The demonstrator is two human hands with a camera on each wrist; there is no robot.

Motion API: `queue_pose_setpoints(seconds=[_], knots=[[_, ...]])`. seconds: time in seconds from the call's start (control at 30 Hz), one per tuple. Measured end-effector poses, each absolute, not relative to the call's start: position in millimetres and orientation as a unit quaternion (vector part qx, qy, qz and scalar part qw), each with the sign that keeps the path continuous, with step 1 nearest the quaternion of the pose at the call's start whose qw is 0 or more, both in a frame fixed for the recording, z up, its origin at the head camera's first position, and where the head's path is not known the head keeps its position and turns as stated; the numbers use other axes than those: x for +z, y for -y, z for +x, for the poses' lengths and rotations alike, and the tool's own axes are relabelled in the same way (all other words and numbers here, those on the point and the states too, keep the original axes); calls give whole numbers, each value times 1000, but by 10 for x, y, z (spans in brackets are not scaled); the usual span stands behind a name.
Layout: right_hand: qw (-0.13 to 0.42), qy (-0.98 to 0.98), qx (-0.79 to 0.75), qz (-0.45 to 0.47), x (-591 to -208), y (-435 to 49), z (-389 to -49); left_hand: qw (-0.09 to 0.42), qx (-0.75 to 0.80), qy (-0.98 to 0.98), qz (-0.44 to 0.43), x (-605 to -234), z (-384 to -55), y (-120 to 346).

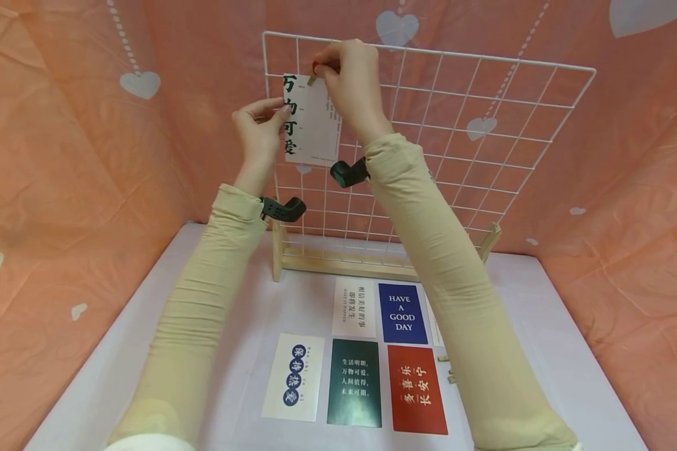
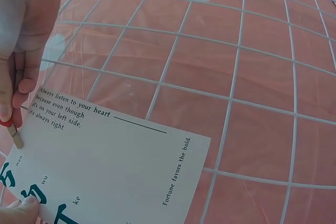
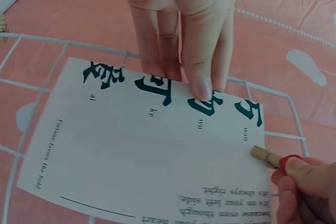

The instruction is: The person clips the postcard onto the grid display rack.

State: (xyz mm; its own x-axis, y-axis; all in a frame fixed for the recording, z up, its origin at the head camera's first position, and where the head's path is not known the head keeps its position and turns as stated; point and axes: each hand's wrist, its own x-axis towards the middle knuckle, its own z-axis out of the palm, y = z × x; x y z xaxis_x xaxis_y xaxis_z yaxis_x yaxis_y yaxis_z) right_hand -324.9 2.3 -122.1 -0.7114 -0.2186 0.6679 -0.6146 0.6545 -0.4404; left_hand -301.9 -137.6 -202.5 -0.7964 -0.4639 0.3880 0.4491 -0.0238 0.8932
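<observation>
A white card point(image 1: 316, 125) with large dark green characters lies against the upper left of a white wire grid point(image 1: 462, 125). My left hand point(image 1: 261, 128) pinches the card's left edge, thumb in front and fingers behind, as the right wrist view also shows. At the card's top edge my right hand point(image 1: 355, 84) pinches a small wooden clothespin point(image 3: 268, 157) with a red decoration point(image 3: 289, 161). The clothespin's tip overlaps the front of the card near the small printed "wan".
The grid stands in a wooden base point(image 1: 350, 266) on a white table point(image 1: 231, 388). In front lie several cards, including a blue card point(image 1: 404, 313), a green card point(image 1: 354, 383) and a red card point(image 1: 416, 389). Small clothespins point(image 1: 451, 376) lie beside my right sleeve.
</observation>
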Motion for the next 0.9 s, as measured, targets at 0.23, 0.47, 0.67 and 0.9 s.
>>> queue_pose_setpoints(seconds=[0.23,0.47,0.67,0.9], knots=[[271,809,461,244,-1320,-57,-3295,315,-700,640,16,-2020,-3029,1379],[247,757,554,244,-1384,-61,-3320,318,-695,645,13,-2021,-3014,1379],[229,730,597,243,-1398,-60,-3320,318,-699,641,8,-2021,-3010,1395],[226,697,644,220,-1440,-22,-3232,328,-688,647,6,-2024,-3013,1424]])
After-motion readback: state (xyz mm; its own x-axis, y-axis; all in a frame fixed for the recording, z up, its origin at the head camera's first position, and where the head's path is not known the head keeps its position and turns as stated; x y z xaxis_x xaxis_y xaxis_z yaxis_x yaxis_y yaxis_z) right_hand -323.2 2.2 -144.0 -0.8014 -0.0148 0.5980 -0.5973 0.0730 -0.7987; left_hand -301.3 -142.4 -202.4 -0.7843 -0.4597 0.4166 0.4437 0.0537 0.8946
